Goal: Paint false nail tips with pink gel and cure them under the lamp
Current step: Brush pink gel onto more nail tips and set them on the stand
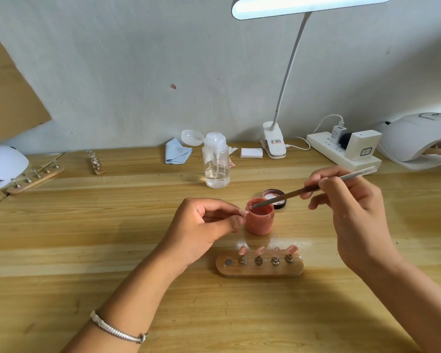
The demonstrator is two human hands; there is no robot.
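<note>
- Right hand (349,200) grips brush (290,194); its tip dips into pink gel jar (260,222), left of the hand.
- Left hand (204,225) pinches nail tip (244,212); jar just right of it.

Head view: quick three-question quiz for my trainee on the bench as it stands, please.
1. True or false: the brush has its tip at the mouth of the pink gel jar.
2. How many painted tips stand on the near wooden stand?
3. The left hand pinches: A) a nail tip B) a coin C) nothing.
Key: 1 true; 2 four; 3 A.
</note>
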